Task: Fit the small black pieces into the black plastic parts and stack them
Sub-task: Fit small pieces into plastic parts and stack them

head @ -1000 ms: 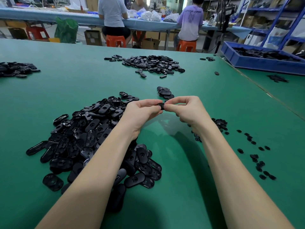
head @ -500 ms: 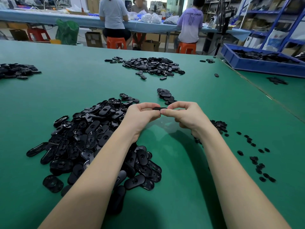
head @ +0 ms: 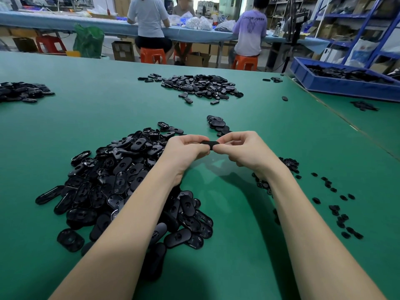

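Observation:
My left hand (head: 184,151) and my right hand (head: 244,149) meet above the green table (head: 238,245), both pinching one black oval plastic part (head: 209,144) held flat between thumbs and fingers. A big heap of black oval parts (head: 121,180) lies under and left of my left forearm. Small black pieces (head: 337,204) are scattered to the right of my right forearm, with a denser clump (head: 289,164) just behind the right wrist. A short stack of oval parts (head: 217,125) stands just beyond my hands.
A second heap of parts (head: 201,86) lies further back, another (head: 21,92) at the far left. A blue bin (head: 337,83) with black parts sits at the back right. Two people sit on orange stools at a far bench.
Both hands stay together at the same spot; the part between them has turned from edge-on to flat, showing its long side.

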